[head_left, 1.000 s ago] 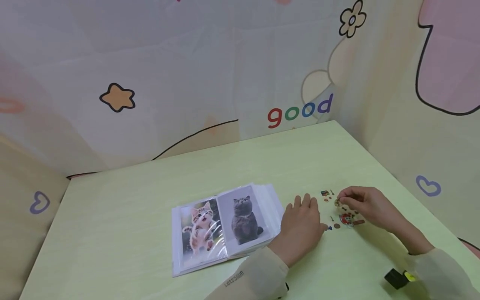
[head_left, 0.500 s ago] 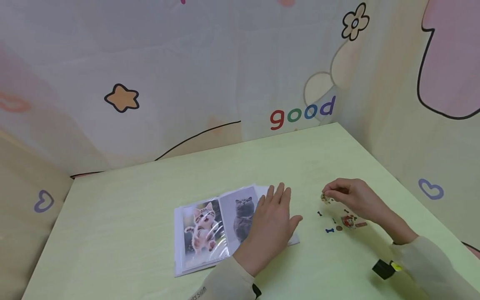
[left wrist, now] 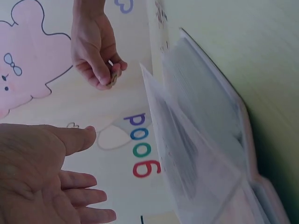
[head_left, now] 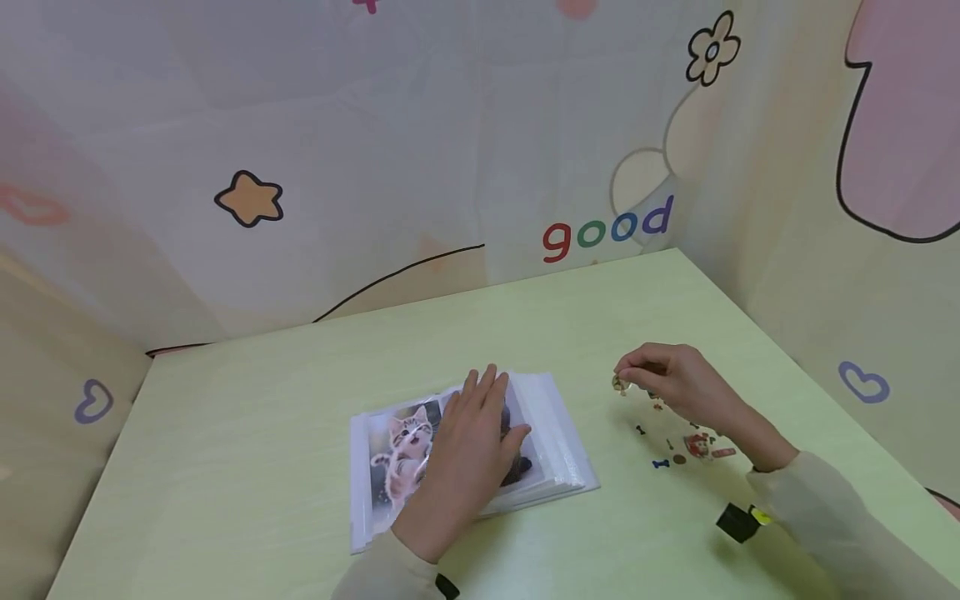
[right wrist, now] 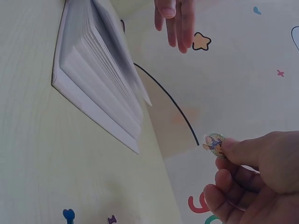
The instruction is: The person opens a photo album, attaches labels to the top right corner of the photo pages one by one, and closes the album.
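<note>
We see the right hand (head_left: 678, 379) pinching a small round sticker (right wrist: 214, 144) between thumb and fingertips, raised above the table to the right of the photo album. The left hand (head_left: 468, 450), fingers straight and holding nothing, hovers over the photo album (head_left: 551, 442), apart from its pages. The album lies open; we make out a kitten photo (head_left: 408, 437) on its left page and a dark cat photo (head_left: 519, 471), mostly hidden by the hand, on its right. Below the right hand we find a blue bone sticker (head_left: 661, 464), a brown disc (head_left: 679, 459) and a red figure sticker (head_left: 697, 447) on the pale green table (head_left: 262, 458). Behind, we read "good" on a printed backdrop (head_left: 390, 150).
</note>
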`<state>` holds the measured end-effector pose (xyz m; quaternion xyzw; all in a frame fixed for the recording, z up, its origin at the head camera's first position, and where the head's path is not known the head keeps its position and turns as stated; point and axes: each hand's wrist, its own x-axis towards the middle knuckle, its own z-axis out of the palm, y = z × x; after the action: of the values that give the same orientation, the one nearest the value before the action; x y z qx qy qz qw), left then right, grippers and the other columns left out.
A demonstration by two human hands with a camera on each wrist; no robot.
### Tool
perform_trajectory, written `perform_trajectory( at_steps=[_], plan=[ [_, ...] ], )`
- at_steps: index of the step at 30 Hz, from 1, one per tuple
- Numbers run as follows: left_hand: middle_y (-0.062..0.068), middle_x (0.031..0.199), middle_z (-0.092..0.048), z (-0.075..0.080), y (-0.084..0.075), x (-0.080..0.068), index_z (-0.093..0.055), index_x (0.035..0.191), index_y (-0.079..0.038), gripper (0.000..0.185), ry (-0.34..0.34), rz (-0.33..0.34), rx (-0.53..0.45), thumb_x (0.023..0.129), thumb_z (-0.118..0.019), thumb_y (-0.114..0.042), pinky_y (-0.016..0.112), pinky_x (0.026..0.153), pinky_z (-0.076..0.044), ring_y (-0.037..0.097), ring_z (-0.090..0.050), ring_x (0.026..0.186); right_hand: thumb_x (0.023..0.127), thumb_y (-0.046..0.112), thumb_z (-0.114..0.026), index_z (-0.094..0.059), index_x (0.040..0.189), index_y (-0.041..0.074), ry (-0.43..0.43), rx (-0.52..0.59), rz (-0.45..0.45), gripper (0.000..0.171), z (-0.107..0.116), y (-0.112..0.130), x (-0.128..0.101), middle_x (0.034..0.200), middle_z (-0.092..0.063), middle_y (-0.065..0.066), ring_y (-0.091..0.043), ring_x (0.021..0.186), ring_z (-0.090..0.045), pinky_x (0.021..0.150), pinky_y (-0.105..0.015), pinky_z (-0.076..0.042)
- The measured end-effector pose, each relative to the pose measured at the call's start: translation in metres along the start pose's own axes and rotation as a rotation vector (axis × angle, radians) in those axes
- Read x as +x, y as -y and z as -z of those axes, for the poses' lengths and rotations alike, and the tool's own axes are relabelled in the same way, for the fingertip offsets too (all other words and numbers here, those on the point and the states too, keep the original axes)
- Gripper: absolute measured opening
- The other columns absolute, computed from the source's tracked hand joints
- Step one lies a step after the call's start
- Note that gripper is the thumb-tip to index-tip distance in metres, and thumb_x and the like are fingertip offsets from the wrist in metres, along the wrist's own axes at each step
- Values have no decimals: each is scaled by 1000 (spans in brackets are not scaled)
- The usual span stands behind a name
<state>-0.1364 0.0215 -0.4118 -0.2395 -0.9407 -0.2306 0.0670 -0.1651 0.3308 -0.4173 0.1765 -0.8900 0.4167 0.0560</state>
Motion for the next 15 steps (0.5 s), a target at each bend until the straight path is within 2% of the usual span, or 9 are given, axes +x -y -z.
perform_trajectory(
  at_steps=[3,10,15],
  plan=[
    [19,163,-36,5,11,-5,-43,154,1,68,-11,20,-11,101,-69,-31,57,120,-25,39,-28,152,97,2,-70,-76,104,3,5,-3,5,10,-3,3,5,97,-74,-4,-13,77,-59,61,-22,-48],
    [19,165,-32,14,31,-15,-40,156,1,74,-33,82,-9,99,-71,-33,56,121,-24,39,-26,153,96,-2,-70,-76,100,5,19,-3,54,10,-11,6,17,96,-74,-3,-12,82,-65,74,-20,-56],
    [21,165,-31,20,43,-22,-39,156,3,73,-57,89,-16,100,-70,-32,58,121,-23,41,-25,153,95,-4,-70,-76,99,6,27,-25,91,12,-17,10,26,96,-75,-2,-13,83,-66,77,-21,-57]
  ],
)
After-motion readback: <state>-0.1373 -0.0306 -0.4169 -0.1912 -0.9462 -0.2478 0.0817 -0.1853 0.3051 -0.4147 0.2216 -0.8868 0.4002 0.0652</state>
